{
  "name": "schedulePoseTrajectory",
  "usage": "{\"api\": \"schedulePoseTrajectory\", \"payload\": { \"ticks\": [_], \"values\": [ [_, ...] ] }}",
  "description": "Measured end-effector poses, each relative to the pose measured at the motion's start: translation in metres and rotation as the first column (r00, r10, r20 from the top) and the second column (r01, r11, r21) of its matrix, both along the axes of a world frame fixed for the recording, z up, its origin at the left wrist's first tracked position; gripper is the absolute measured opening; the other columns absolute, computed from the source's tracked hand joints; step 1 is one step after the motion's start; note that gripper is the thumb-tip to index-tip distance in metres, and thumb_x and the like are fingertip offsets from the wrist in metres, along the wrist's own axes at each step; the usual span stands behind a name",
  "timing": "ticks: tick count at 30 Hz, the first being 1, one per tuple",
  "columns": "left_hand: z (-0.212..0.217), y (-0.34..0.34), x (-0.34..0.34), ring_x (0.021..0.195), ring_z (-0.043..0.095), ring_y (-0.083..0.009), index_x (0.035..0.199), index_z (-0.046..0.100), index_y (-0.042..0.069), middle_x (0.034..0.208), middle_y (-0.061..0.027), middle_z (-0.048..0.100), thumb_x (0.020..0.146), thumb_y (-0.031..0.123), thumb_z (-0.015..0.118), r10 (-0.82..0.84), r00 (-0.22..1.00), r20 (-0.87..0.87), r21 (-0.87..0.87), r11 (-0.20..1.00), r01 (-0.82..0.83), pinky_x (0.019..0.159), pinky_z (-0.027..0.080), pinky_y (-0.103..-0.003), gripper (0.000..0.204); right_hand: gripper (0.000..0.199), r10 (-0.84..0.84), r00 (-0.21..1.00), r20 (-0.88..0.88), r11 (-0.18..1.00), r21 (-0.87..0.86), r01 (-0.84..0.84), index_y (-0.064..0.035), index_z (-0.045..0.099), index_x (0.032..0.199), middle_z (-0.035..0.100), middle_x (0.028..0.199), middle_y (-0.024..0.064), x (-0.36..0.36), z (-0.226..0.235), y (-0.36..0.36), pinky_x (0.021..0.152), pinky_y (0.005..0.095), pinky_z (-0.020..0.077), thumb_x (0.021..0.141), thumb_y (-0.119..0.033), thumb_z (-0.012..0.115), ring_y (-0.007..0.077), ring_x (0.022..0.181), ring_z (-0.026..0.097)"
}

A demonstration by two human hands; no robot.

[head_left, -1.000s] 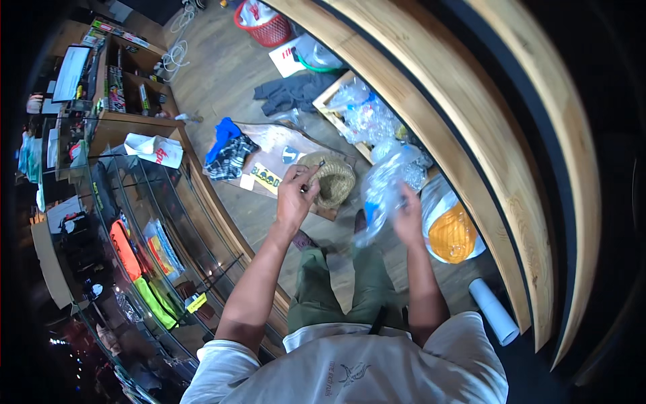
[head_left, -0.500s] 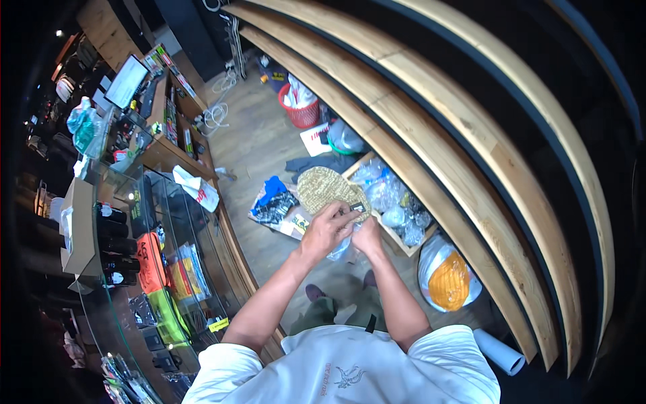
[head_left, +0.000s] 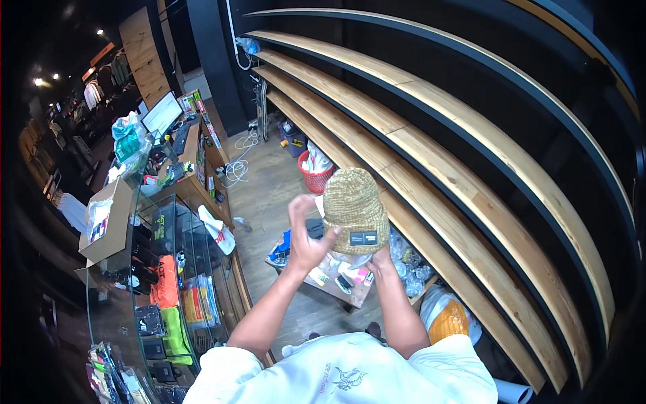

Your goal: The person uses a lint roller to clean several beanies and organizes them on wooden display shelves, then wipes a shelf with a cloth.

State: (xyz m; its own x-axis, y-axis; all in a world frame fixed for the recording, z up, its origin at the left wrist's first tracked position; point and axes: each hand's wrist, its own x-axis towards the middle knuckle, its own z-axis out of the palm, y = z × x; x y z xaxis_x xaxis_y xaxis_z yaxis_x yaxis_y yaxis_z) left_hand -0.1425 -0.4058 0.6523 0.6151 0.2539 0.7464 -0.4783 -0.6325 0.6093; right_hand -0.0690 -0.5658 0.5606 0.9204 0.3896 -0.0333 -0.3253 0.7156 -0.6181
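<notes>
A tan, ribbed knit beanie (head_left: 353, 202) is held up in front of me. Its folded cuff faces me and carries a dark rectangular label (head_left: 364, 238). My right hand (head_left: 381, 260) grips the cuff's lower right edge from below; most of its fingers are hidden behind the knit. To the left of the beanie, my left hand (head_left: 306, 236) is open with its fingers spread and raised, slightly blurred. Its thumb tip lies at the cuff's left edge, and I cannot tell whether it touches. Clear plastic (head_left: 351, 260) shows just under the cuff.
Below the beanie is a low table (head_left: 330, 291) with small items. Long wooden shelves (head_left: 431, 145) curve along the right. A glass display case (head_left: 182, 269) stands at the left, with an open cardboard box (head_left: 111, 222) on top. Beyond are a red basket (head_left: 315, 180) and white cables (head_left: 237, 168).
The beanie has been lifted nearer and turned upright, its label now facing me. My left hand has come off the label area and spread open. The view has tilted up toward the shelves.
</notes>
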Motion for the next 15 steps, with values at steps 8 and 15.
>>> {"api": "schedulePoseTrajectory", "payload": {
  "ticks": [8,15],
  "values": [
    [-0.035,-0.006,0.015,0.116,0.056,-0.0187,0.136,0.047,-0.002,0.127,-0.0099,0.06,0.088,0.03,0.073,-0.666,0.695,-0.27,-0.682,0.642,0.35,0.102,0.044,-0.034,0.063,0.042,0.069,0.997,0.016,0.994,0.08,-0.07,-0.0024,0.048,0.135,0.06,0.126,0.0115,-0.002,0.035,0.026,0.092,0.0369,0.0541,0.096,-0.017,0.058,0.0228,0.109,0.063],
    [-0.046,0.001,0.02,0.113,0.06,-0.0197,0.134,0.048,0.001,0.123,-0.01,0.061,0.091,0.041,0.067,-0.723,0.685,-0.092,-0.931,0.306,0.197,0.098,0.049,-0.035,0.062,0.04,0.206,0.978,0.041,0.978,-0.027,-0.205,-0.0046,0.048,0.136,0.056,0.132,0.0094,0.009,0.032,0.037,0.104,0.0399,0.0445,0.103,-0.027,0.044,0.022,0.12,0.055]
  ]
}}
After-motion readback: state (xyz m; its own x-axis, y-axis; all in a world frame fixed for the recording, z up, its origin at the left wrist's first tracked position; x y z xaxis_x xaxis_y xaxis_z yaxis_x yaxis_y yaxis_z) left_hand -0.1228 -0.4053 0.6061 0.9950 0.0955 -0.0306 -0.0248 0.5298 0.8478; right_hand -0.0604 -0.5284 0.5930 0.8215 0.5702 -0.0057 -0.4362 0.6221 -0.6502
